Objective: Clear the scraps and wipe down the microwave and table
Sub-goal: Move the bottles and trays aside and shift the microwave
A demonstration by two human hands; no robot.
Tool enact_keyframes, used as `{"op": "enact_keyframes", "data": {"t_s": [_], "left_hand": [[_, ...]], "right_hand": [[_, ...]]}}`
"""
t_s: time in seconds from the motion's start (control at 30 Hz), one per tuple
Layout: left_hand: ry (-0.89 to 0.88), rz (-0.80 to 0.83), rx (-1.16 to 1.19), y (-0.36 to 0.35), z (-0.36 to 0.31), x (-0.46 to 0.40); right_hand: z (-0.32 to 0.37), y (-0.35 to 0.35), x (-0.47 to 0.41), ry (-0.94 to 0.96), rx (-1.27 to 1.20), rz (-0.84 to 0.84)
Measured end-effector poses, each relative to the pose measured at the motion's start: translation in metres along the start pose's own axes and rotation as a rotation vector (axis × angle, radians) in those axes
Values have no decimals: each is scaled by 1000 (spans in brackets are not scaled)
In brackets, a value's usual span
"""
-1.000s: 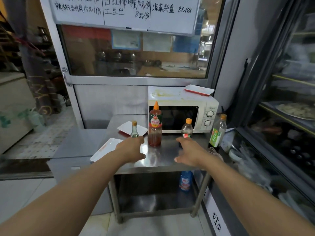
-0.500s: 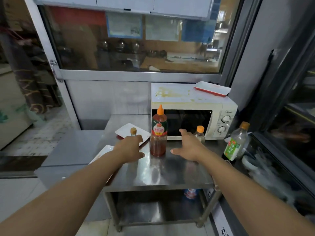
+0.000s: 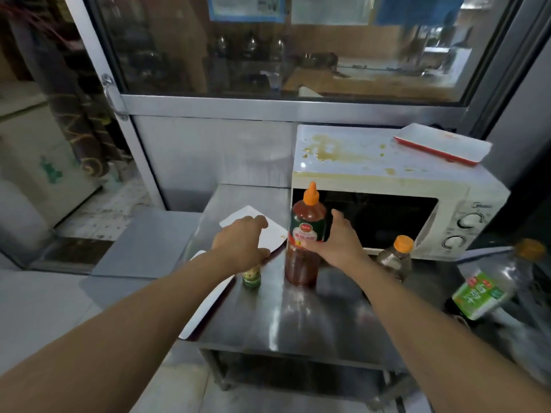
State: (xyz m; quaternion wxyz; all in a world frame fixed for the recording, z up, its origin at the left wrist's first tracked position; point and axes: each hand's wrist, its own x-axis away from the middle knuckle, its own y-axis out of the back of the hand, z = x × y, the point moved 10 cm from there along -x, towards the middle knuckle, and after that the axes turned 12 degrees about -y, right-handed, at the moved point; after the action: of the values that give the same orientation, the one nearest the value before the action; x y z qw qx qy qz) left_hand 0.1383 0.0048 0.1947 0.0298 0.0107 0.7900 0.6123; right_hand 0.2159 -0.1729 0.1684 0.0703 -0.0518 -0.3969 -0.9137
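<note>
Nearest us, the stainless-steel table (image 3: 313,320) shows a bare, reflective front edge; its lower shelf is dark and hard to read. At the right edge, a clear bottle with a green label (image 3: 489,289) leans, blurred and partly cut off. Along the left edge, a white rectangular tray (image 3: 205,305) overhangs, mostly hidden by our left forearm. Our left hand (image 3: 241,241) curls its fingers over the top of a small green-labelled bottle (image 3: 251,277), whose cap is concealed. Our right hand (image 3: 337,244) wraps the tall red sauce bottle with orange nozzle (image 3: 307,234) at mid-table; the fingers behind it are unseen, the thumb (image 3: 337,217) lies against its side. A small brown bottle with orange cap (image 3: 398,259) stands just right of that wrist. Beyond the left hand lies a white square plate (image 3: 269,235). At the rear right corner sits the white microwave (image 3: 387,174), its top stained yellowish, carrying a red-rimmed white tray (image 3: 444,146).
</note>
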Motion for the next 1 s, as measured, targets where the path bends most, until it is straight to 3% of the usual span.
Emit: {"op": "enact_keyframes", "data": {"t_s": [0.27, 0.63, 1.0], "left_hand": [[-13, -111, -12, 3, 24, -26], [-30, -67, 19, -14, 55, -42], [14, -17, 226, -45, 83, -46]], "right_hand": [[-3, -22, -32, -76, -175, -47], [-11, -28, -44, -100, -288, -186], [-7, -9, -34, -127, -286, -254]]}}
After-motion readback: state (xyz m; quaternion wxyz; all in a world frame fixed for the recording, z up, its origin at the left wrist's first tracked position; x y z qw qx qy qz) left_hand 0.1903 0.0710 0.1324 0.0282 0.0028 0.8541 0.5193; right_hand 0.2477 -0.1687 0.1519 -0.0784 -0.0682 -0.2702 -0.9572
